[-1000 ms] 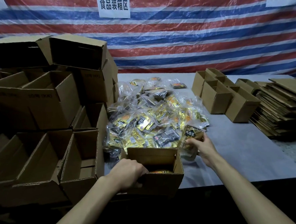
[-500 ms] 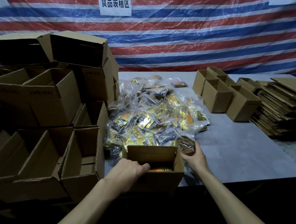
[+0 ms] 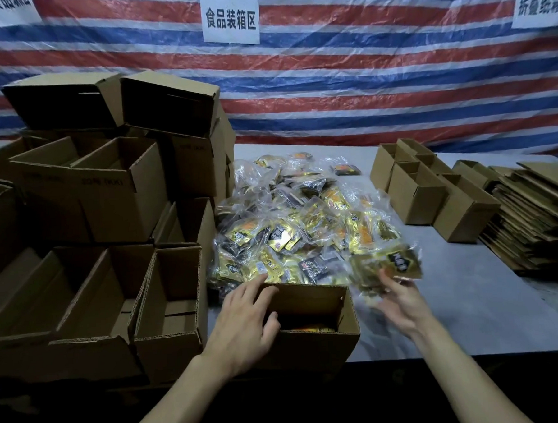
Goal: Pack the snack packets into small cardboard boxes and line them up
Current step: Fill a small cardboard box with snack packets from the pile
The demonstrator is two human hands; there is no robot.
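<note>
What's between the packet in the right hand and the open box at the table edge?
Nothing visible. The right hand holds the packet just beyond the right corner of the box, whose top is open. The left hand rests over its left side only.

Two bare arms and two bare hands are all that shows of the person. The left arm (image 3: 184, 397) is long and slim, and it is bare from the near edge up to the wrist. The right arm (image 3: 457, 373) is bare too. The left hand (image 3: 244, 323) shows clearly, with a thumb and slim fingers (image 3: 243, 291). The right hand (image 3: 402, 305) is blurry, so its fingers are hard to tell apart.
</note>
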